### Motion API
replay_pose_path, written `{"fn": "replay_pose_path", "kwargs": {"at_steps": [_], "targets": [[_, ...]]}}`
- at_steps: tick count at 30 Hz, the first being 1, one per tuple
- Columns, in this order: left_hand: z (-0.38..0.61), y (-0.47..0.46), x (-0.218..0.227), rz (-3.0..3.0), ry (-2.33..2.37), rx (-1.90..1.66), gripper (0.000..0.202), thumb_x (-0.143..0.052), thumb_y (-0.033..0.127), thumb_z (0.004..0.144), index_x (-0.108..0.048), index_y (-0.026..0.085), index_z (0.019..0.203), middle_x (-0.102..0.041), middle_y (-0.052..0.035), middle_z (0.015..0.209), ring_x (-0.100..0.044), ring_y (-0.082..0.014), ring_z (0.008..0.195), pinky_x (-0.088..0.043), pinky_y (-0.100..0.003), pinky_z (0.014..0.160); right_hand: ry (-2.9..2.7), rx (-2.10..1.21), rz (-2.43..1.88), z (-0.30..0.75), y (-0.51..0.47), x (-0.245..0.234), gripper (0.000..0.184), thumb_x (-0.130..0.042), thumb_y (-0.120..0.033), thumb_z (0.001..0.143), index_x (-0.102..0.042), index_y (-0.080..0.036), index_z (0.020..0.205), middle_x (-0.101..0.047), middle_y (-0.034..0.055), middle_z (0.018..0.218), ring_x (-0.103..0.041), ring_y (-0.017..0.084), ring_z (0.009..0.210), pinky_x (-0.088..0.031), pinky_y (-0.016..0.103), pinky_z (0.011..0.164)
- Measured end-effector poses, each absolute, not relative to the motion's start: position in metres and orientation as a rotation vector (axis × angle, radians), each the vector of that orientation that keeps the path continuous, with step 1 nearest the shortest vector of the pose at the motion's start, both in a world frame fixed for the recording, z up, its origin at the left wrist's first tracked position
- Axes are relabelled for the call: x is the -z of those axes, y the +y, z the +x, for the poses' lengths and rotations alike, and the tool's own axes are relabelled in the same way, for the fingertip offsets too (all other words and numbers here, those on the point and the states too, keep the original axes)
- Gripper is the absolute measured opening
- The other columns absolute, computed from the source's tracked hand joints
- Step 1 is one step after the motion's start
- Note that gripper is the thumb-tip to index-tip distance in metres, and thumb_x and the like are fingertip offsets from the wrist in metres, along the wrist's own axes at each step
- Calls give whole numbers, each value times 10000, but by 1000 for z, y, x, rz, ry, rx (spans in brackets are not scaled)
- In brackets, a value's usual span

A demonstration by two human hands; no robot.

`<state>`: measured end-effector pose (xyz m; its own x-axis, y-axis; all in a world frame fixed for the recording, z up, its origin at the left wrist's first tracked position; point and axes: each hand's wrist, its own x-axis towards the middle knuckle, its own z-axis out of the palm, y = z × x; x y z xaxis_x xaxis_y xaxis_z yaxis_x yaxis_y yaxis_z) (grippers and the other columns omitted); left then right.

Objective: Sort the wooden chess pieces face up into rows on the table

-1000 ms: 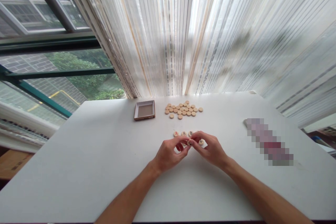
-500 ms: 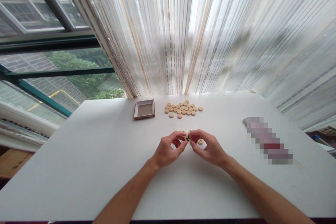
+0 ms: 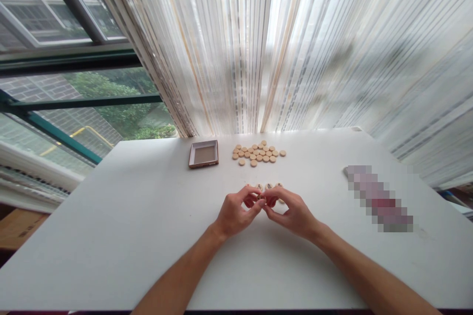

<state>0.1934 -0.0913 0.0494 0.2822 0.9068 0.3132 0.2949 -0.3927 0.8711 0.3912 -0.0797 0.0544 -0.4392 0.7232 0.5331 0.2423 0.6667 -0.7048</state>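
Observation:
Both my left hand and my right hand are closed, their fingertips meeting in a pinch on a round Chinese chess piece. Fingers cover most of that piece. Just beyond them, several pale pieces with dark characters lie face up on the white table, one being the chess piece between my index fingers. Others there are partly hidden by my right hand. Farther back is a loose cluster of plain-topped chess pieces.
A shallow open box with a brown rim sits left of the cluster. A pixelated, pinkish long object lies on the right of the white table. Striped string curtains hang along the back edge, with a window at left.
The held piece has tipped, its marked face no longer turned fully toward me. My hands have come down slightly, and more of the marked pieces behind them show.

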Motion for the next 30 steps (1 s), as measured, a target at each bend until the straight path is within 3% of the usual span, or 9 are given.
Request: {"fn": "replay_pose_path", "kwargs": {"at_steps": [11,20,30], "targets": [[195,-91,-56,1750,1051,-1130,209,-572,356,948,-647,172,1015,-751,-57,868,-702,-128,612,-551,-217,566,-2029,-651,-772,393,-79,-59,213,-617,-182,877,-618,-241,1081,-664,25,847,-629,147,699,-564,293,670],[195,-92,-57,1725,955,-1100,302,-598,322,924,-604,157,1178,-736,-100,984,-706,-148,664,-588,-275,625,-1985,-679,-818,396,-78,-61,247,-617,-217,890,-609,-241,1135,-683,40,898,-650,160,730,-582,310,698],[195,-90,-54,1752,1008,-1139,302,-645,279,891,-605,177,1173,-728,-67,960,-716,-149,744,-588,-253,650,-1969,-727,-802,397,-77,-60,280,-596,-211,930,-618,-258,1205,-721,44,983,-693,162,797,-585,302,732]]}}
